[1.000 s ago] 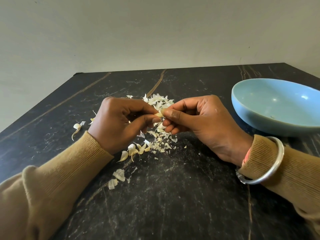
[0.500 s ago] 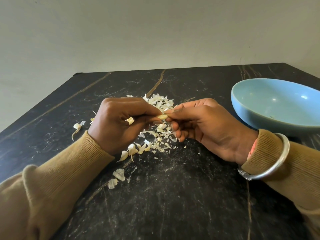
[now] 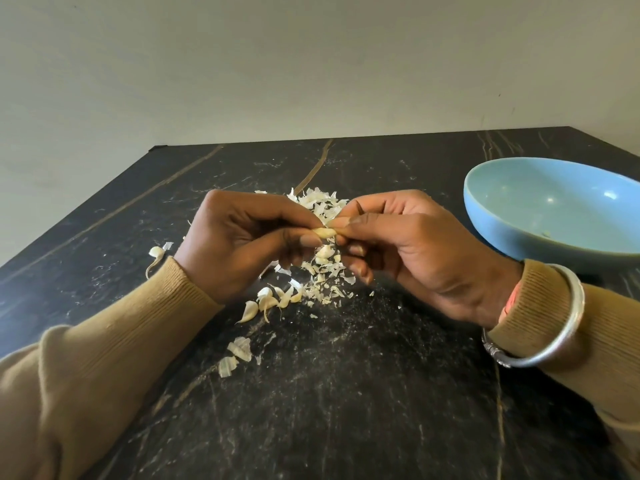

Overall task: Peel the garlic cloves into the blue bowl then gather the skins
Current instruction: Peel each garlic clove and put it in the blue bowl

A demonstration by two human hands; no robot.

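Pinching one garlic clove (image 3: 325, 232) between them, the left hand (image 3: 239, 244) and right hand (image 3: 415, 251) were mid-peel, with skins (image 3: 322, 271) ungathered and the blue bowl (image 3: 502, 237) seemingly near empty.

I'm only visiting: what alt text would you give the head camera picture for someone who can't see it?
A person's left hand and right hand pinch a small garlic clove between their fingertips above a pile of papery skins on a dark marbled table. A blue bowl sits to the right, and a silver bangle circles the right wrist.
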